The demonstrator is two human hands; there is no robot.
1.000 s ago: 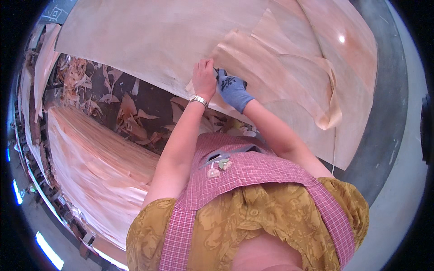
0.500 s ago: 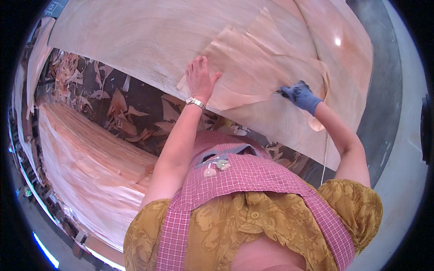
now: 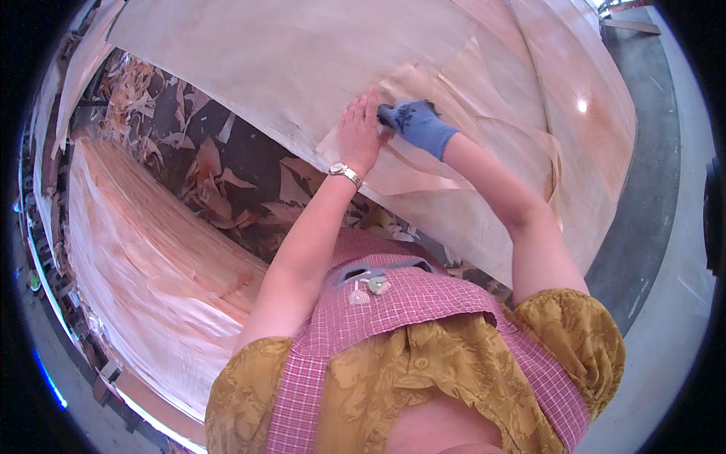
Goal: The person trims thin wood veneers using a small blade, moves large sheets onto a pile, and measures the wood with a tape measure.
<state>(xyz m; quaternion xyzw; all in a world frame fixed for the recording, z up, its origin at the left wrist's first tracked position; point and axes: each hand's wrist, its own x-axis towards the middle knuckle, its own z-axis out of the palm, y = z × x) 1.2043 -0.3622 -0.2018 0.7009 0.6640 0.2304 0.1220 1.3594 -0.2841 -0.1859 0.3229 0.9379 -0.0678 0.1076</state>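
Observation:
My bare left hand (image 3: pixel 360 136), with a metal-banded watch (image 3: pixel 345 175) at the wrist, lies flat with fingers stretched on a thin piece of wood veneer (image 3: pixel 412 82). That piece rests over a large pale veneer sheet (image 3: pixel 249 60). My right hand (image 3: pixel 418 129) wears a blue-grey knit glove with dark fingertips. Its fingers are curled closed right beside the left hand's fingers, over the same veneer piece. Whatever they grip is hidden. Overlapping, wrinkled veneer strips spread to the right of both hands.
At the left stands a tall stack of reddish veneer sheets (image 3: pixel 162 227). Torn veneer scraps (image 3: pixel 208 174) litter the dark floor between it and the large sheet. A dark grey surface (image 3: pixel 643 151) borders the sheets on the right.
My right hand has swept left across the veneer, from well apart to beside my left hand. The left hand stays flat on the veneer; the whole view has shifted slightly.

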